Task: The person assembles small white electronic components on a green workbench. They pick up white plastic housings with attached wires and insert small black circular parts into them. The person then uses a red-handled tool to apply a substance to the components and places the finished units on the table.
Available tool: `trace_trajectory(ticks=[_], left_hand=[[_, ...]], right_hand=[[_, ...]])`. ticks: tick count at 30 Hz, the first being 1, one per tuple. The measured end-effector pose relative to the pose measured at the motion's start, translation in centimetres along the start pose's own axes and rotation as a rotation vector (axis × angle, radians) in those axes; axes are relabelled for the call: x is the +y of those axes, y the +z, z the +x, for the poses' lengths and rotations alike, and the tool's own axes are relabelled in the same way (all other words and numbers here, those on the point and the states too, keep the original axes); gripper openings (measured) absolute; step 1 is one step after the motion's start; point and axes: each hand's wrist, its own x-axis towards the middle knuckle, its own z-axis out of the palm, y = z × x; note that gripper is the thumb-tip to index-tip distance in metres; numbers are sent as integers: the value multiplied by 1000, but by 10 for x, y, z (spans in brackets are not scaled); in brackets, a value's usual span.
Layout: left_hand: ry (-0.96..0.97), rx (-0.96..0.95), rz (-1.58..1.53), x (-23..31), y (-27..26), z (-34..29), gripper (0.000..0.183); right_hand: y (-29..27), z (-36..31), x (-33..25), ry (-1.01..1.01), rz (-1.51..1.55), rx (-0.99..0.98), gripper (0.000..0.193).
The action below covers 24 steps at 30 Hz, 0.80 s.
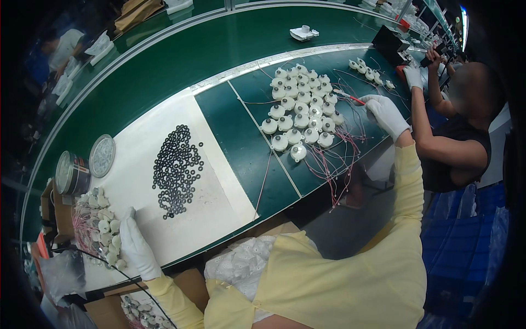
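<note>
My gloved right hand (386, 116) is closed round a slim red-handled tool (356, 100) with a pale tip. That tip is at the right edge of a tight group of small round white motors (301, 107). Many of these motors carry a black piece on top, and pink and white wires trail from them toward the table's front edge. My gloved left hand (137, 244) rests on the white sheet with straight fingers and grips nothing I can see. It lies beside a heap of similar wired white motors (104, 225). Between my hands, small black rings (178, 170) are spread in a patch.
Two round tubs (102, 156) (73, 172) stand at the far left. A conveyor belt (246, 49) runs behind the table and carries a white part (304, 33). At right, a co-worker with gloved hands (413, 77) sits near more motors (372, 73). Cardboard boxes (104, 312) are below left.
</note>
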Motion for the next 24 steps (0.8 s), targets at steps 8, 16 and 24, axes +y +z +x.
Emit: trace_trajectory(ticks=[8, 16, 24], left_hand=[[6, -6, -4, 0, 0, 0, 38], [6, -12, 6, 2, 0, 0, 38], [18, -12, 27, 3, 0, 0, 37]], right_hand=[[12, 15, 0, 1, -77, 89, 34], [14, 16, 5, -30, -209, 130, 34], [18, 12, -6, -34, -254, 137, 36]])
